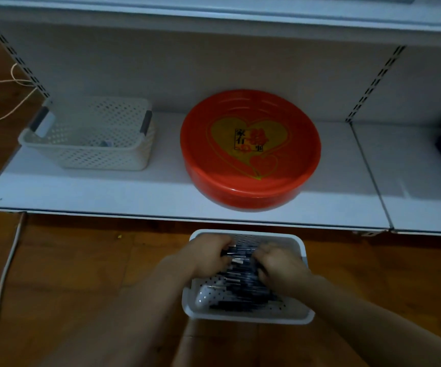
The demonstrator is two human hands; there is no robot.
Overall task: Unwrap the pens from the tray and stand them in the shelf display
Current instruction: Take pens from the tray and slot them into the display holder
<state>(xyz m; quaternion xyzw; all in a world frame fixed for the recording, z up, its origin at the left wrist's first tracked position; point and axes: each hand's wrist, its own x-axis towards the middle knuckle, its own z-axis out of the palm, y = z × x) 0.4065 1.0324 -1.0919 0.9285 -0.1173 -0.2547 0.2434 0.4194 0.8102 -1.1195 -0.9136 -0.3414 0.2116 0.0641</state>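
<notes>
Both hands in white perforated tray [304, 315] on wooden floor, left hand [208, 251] and right hand [280, 263] curled around dark wrapped pens [240, 263], white shelf [108, 192] behind, red basin [251, 152], white basket [89, 133]

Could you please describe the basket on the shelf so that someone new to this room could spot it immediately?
Start at the white shelf that runs across the view above the wooden floor. On its left part, left of the round red basin, stands the cream basket. Its perforated walls and grey handles set it apart from the smooth red basin.
</notes>
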